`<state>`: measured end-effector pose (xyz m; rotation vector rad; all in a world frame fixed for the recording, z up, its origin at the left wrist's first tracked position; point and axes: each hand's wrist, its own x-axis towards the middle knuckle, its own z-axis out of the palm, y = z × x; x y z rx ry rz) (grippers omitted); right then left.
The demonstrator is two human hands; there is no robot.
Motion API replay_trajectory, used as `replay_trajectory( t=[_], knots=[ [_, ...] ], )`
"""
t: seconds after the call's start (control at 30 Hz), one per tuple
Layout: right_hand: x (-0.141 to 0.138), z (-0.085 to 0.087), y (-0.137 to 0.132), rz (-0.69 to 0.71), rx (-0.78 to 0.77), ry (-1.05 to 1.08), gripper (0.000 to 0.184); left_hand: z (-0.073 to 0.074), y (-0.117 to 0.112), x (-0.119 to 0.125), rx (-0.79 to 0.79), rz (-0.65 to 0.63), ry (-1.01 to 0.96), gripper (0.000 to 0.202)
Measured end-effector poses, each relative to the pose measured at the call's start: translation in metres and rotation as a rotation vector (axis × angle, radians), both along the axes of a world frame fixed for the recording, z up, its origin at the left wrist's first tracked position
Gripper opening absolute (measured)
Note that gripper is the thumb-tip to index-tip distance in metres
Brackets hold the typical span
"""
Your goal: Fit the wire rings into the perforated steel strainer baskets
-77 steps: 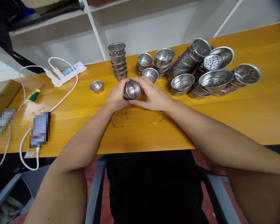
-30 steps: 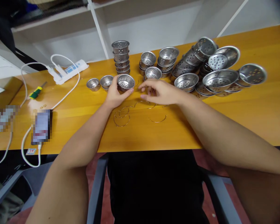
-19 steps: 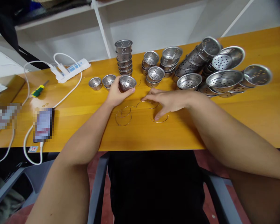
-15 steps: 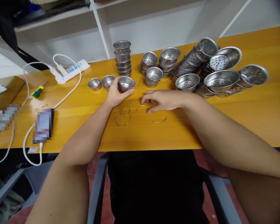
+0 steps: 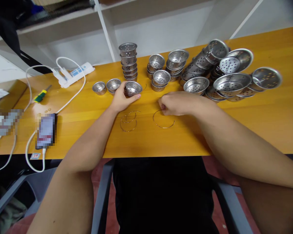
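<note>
My left hand (image 5: 121, 99) is wrapped around a small perforated metal cup (image 5: 133, 88), thumb along its front and fingers behind its left side. The cup stands upright on the table. Closed, with fingers curled under and partly hidden, my right hand (image 5: 172, 103) is low over the table. A thin wire ring (image 5: 157, 124) runs up into its fingertips, and a second wire arc seems to lie against its lower edge. More thin wire rings (image 5: 129, 131) overlap on the wood between my forearms.
Two small perforated cups (image 5: 99, 88) stand left of my left hand, with a tall cup stack (image 5: 129, 60) behind. Larger perforated baskets (image 5: 232, 84) crowd the right. Further left are a power strip (image 5: 77, 74), a screwdriver (image 5: 40, 96) and a phone (image 5: 46, 131) on a cable.
My right hand has closed its fingers and shifted slightly right, drawing a wire ring along with it towards the other wire. My left hand stays on the cup.
</note>
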<state>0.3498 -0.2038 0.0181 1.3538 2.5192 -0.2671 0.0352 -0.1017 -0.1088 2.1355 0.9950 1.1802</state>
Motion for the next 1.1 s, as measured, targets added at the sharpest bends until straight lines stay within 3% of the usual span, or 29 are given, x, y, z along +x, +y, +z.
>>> replay_trajectory(
  t=[0.27,0.73,0.93,1.1],
  knots=[
    [-0.020,0.012,-0.012,0.010,0.017,-0.095,0.007,-0.001,0.000,0.001,-0.015,0.011,-0.023,0.104],
    [-0.020,0.005,-0.008,0.024,0.031,-0.078,0.021,0.010,-0.009,0.005,-0.052,0.019,-0.072,0.104],
    [-0.007,-0.004,0.003,-0.029,0.095,0.217,0.002,0.013,-0.012,0.007,-0.057,0.020,-0.092,0.103],
    [0.001,-0.020,0.018,-0.048,0.100,0.603,0.023,0.017,-0.014,0.008,-0.053,0.027,-0.094,0.103]
  ],
)
